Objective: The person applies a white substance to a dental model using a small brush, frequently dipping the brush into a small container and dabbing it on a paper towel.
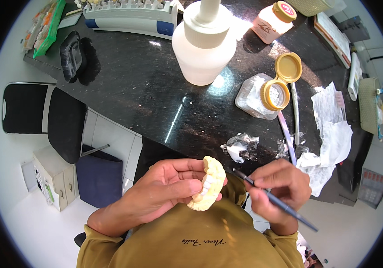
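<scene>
Shows, at far left, a black chair [25,108] on the tiled floor [106,138] and a green basket [48,38] of packets at the edge of the dark tabletop [124,80]. Next along, on the tabletop, a shallow black tray [71,56], then a pale rack [129,24] with blue ends. Clamps, between the thumb and fingers of the left hand [167,185], a pale-yellow dental cast [216,176] with white teeth [206,184], holding it tilted in front of the torso. Beyond, an upright white pump bottle [204,58]; rightward, a crumpled clear film [238,147] with white paste, and a clear jar [248,98] with its gold lid [288,67] flipped open. Pinches, in the right hand [285,183], a slim dark tool [283,205] between thumb and forefinger, pointing its thin tip at the cast, just beside it. Cannot tell the remaining fingers' exact placing. Farther right, crumpled white tissue [336,138] and a woven basket [367,107].
</scene>
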The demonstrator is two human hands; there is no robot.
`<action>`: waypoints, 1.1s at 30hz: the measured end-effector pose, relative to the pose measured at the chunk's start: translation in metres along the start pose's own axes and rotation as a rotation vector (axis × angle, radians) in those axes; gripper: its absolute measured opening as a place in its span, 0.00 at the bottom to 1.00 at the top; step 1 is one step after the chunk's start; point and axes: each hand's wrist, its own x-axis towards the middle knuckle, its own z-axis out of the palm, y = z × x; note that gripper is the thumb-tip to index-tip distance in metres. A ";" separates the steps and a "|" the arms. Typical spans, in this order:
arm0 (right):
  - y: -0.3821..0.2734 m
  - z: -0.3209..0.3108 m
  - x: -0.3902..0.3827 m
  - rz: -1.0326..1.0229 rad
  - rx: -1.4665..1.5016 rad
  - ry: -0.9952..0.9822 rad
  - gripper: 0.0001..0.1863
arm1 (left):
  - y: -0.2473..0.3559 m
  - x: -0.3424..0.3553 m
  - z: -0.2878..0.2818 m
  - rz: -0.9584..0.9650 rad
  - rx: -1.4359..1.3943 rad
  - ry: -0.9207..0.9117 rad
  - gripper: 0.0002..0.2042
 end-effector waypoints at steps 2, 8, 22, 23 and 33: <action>0.000 0.003 -0.002 -0.103 0.059 -0.058 0.11 | 0.000 0.000 0.001 0.006 -0.005 -0.001 0.25; 0.004 0.023 0.000 -0.332 0.090 -0.087 0.11 | -0.005 -0.001 -0.002 0.011 -0.011 0.031 0.24; 0.000 0.022 0.000 -0.332 -0.020 -0.121 0.10 | -0.007 0.000 -0.003 0.017 -0.022 0.023 0.25; 0.000 0.022 0.000 -0.333 -0.027 -0.127 0.10 | -0.007 0.000 -0.003 0.016 -0.020 0.020 0.25; 0.002 0.021 -0.002 -0.317 0.021 -0.120 0.10 | -0.006 0.000 -0.006 0.002 -0.007 0.010 0.25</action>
